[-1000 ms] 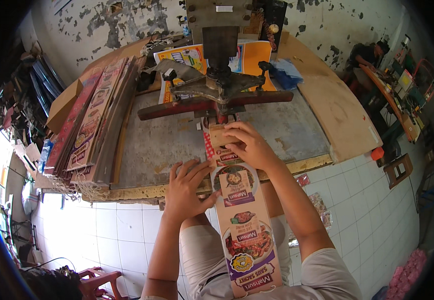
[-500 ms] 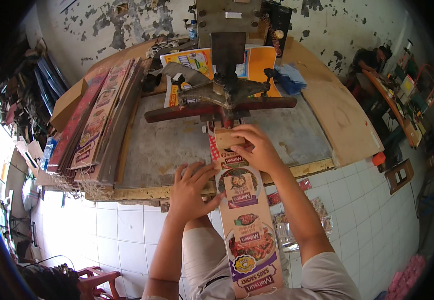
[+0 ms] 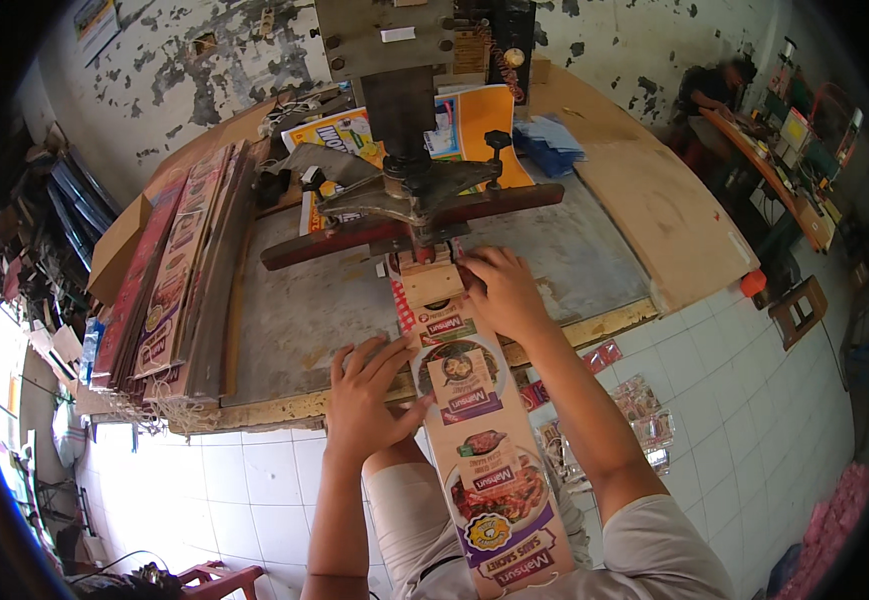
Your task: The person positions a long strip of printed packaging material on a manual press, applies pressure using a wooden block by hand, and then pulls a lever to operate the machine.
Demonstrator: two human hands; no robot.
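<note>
Your right hand [image 3: 506, 298] has slid from over the block to its right end. Ahead stands the press [image 3: 406, 165]; the printed card strip [image 3: 469, 428] runs lengthwise from your lap, far end pointing presswards. Your left hand [image 3: 362, 402], fingers spread, touches its left edge. Crosswise on it, the wooden block [image 3: 432, 284] sits just left of your nearer right fingers, curled, grip unclear.

Peachy tan on the long card [image 3: 484, 425] crossing the bench's [image 3: 299, 330] front edge, with purple bands, maroon labels, a yellow badge! Red-and-white checks on the strip [image 3: 401, 304] at its far left. Pale wood-tan block [image 3: 430, 284], dull red press bar [image 3: 516, 206], mottled grey bench top. Orange and yellow sheet [image 3: 489, 125] toward the back edge, red and tan cards [image 3: 169, 270] by the left.
</note>
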